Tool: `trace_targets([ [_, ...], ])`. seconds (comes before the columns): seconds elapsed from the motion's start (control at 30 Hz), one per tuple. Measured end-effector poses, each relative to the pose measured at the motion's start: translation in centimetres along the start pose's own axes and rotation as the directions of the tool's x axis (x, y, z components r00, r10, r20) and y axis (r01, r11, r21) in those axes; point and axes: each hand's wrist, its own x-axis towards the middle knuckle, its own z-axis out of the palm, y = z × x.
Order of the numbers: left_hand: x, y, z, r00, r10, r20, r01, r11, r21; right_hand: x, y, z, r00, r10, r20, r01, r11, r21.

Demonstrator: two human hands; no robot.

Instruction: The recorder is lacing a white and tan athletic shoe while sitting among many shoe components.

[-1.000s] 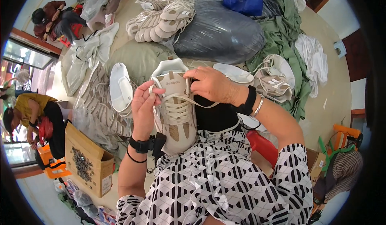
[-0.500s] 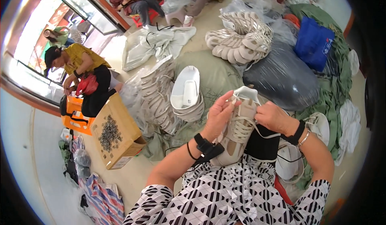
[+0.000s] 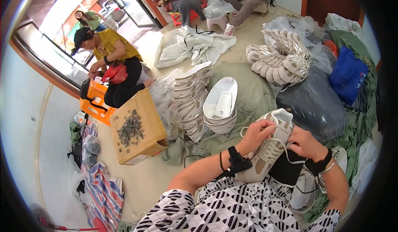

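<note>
A beige sneaker with pale laces rests on my lap, toe toward me and its white-lined collar facing away. My left hand is closed in a pinch at the upper lacing, and a loop of lace shows beside its fingers. On the other side of the shoe, my right hand is closed around a lace by the top eyelets. The exact grip of the left fingertips is partly hidden. Beneath the shoe's right side lies a black flat piece.
Ahead lie stacked shoe uppers, nested white-lined shoes and a ring of beige shoes. A cardboard box bearing small metal pieces stands left, near a person in yellow. A dark plastic sack and blue bag lie right.
The view has swung left, so the surroundings appear farther right. Both hands stay at the sneaker's lacing, and a lace loop now shows left of my left hand.
</note>
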Motion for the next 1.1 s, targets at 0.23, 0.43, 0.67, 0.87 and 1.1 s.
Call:
trace_targets([
  [0.23,0.0,1.1,0.6,0.997,-0.038,0.060,0.031,0.994,0.105,0.7,-1.1,1.1,0.968,0.237,0.087,-0.217,0.957,-0.192],
  [0.43,0.0,0.0,1.7,0.994,0.038,0.099,-0.033,0.998,-0.046,-1.3,-0.1,2.9,0.951,0.295,-0.090,-0.302,0.949,-0.088],
  [0.67,0.4,0.8,-0.6,0.992,-0.115,0.052,0.111,0.991,0.081,3.9,-1.2,-3.7,0.717,0.534,-0.448,0.042,0.609,0.792],
  [0.87,-0.7,2.0,-2.0,0.993,0.075,0.087,-0.112,0.813,0.572,-4.8,4.1,-12.3,0.369,0.668,-0.647,0.516,0.431,0.740],
  [1.1,-0.2,2.9,-1.3,0.989,-0.068,0.132,-0.008,0.863,0.504,-2.6,1.5,-2.0,0.578,0.812,-0.080,-0.139,0.194,0.971],
])
